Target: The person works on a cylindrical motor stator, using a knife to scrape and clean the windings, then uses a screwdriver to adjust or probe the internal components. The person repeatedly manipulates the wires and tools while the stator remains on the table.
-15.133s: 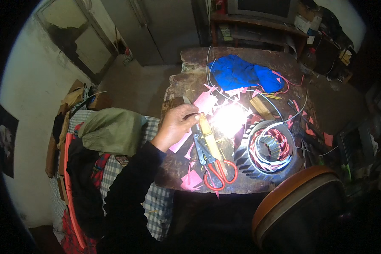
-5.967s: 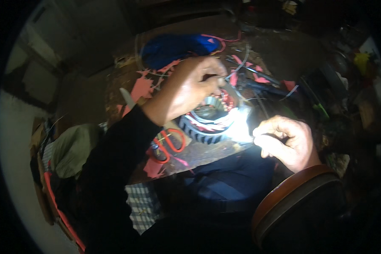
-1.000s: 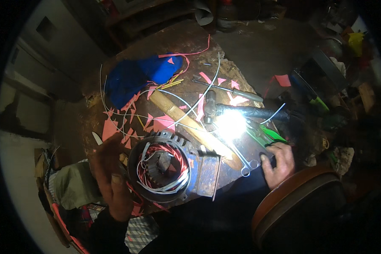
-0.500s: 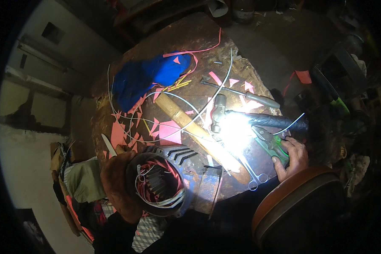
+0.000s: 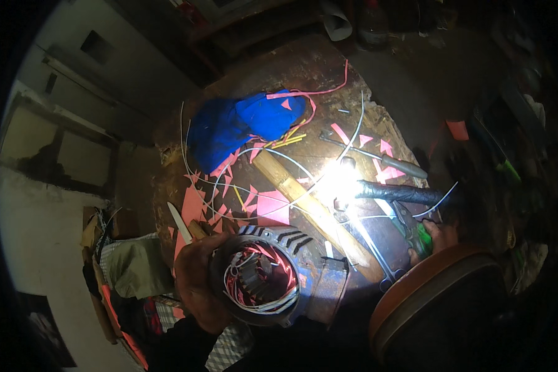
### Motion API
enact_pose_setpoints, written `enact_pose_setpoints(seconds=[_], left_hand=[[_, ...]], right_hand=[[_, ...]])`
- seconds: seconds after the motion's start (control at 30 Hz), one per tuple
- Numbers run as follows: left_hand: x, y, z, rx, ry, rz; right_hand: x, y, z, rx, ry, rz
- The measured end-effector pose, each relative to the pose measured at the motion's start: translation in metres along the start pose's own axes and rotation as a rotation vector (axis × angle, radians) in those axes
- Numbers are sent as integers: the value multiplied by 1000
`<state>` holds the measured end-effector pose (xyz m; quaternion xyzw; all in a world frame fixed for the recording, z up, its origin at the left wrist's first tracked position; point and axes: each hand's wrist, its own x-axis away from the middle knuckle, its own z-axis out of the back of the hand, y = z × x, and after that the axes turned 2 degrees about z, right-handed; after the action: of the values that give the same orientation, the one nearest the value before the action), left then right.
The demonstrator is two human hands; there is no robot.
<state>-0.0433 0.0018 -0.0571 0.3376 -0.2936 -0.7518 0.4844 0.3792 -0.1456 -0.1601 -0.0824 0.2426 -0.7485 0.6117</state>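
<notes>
Motor housing (image 5: pixel 313 273), round, slotted and open-ended, sits at the near edge of the table (image 5: pixel 291 68), slightly left of centre, its mouth turned up toward you. Inside run red windings (image 5: pixel 231 282), with white leads (image 5: pixel 270 308) looped along the near side, and a boxy part juts out to the right.

Your left hand (image 5: pixel 198 282) is curved against the housing's left wall, steadying it — the fingers are bent, their tips partly hidden. Your right hand (image 5: pixel 441 239) is farther right, bent fingers touching a green-handled tool (image 5: pixel 423 240); an orange-brown rim (image 5: pixel 409 273) covers much of that hand, so you cannot tell how firmly it has closed.

Just right of the housing, a wooden stick (image 5: pixel 322 220) slants from far left to near right, and beside its near end lies a ring-handled metal tool (image 5: pixel 376 249). Beyond that is a hammer (image 5: pixel 403 193) with a black handle, its head lost in bright glare, and farther still a grey-handled tool (image 5: pixel 404 165).

On the far left spreads a blue cloth (image 5: pixel 266 118). Pink scraps (image 5: pixel 273 208) are scattered between it and the housing — a thin white wire (image 5: pixel 361 118) loops over them. A pale blade (image 5: pixel 180 223) points away near your left hand.
</notes>
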Motion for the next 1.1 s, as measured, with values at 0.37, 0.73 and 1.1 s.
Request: enact_pose_setpoints(seconds=[0.37, 0.73, 1.1], left_hand=[[5, -17, -15, 326, 78, -76], [6, -10, -11, 357, 59, 30], [10, -16, -25, 422, 97, -84]], right_hand=[[22, -56, -8, -143, -113, 35], [18, -65, -6, -137, -29, 52], [-15, -38, 5, 48, 36, -9]])
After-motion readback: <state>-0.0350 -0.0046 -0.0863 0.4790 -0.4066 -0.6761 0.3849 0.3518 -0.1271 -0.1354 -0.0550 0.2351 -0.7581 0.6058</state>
